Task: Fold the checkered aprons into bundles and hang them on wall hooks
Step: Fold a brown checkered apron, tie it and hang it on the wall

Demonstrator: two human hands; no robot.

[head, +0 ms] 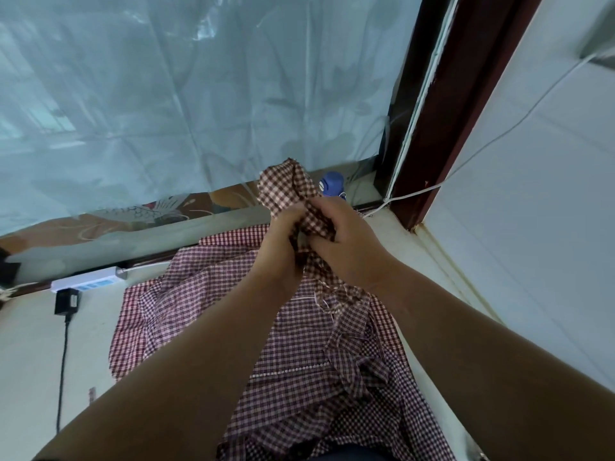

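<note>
Counter left open; power strip, adapter obstruct rear.

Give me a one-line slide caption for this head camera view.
Left hand and right hand bunch a checkered apron above more checkered cloth lying beside a white power strip.

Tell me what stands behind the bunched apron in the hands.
A blue lid shows behind the bunched apron; whatever is below it is covered by the cloth and right hand.
</note>
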